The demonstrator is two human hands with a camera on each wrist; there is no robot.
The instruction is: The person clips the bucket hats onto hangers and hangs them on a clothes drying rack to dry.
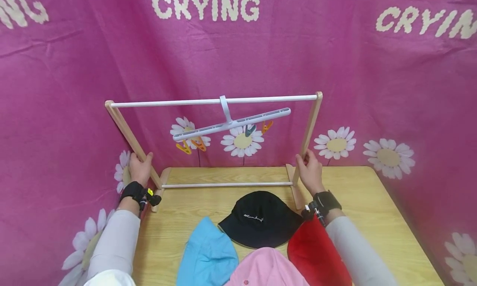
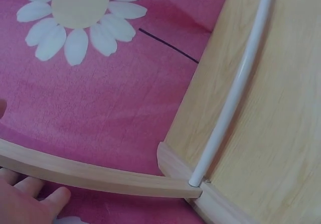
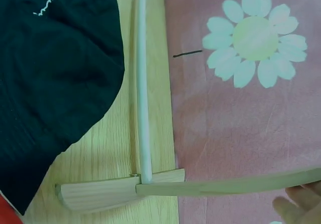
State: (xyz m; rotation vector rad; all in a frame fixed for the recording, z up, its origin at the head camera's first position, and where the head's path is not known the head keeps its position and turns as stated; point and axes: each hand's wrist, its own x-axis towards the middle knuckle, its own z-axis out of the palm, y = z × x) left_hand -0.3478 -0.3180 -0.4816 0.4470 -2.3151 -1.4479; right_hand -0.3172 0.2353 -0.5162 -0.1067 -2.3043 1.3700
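A small wooden rack with white rails [image 1: 214, 100] stands at the table's far edge. My left hand [image 1: 140, 168] grips its left upright [image 1: 128, 136], and my right hand [image 1: 309, 168] grips its right upright [image 1: 310, 126]. A white clip hanger [image 1: 231, 124] with orange and green pegs hangs tilted from the top rail. In the left wrist view the left upright [image 2: 100, 176] meets its foot beside my fingers [image 2: 30, 199]. The right wrist view shows the right upright [image 3: 230, 186], the lower rail [image 3: 143, 83] and my fingertips [image 3: 301, 206].
Four hats lie on the wooden table [image 1: 376, 219] in front of the rack: black [image 1: 258, 219], blue [image 1: 206, 257], pink [image 1: 266, 269] and red [image 1: 313, 253]. A pink daisy-print cloth [image 1: 238, 49] hangs close behind and at both sides.
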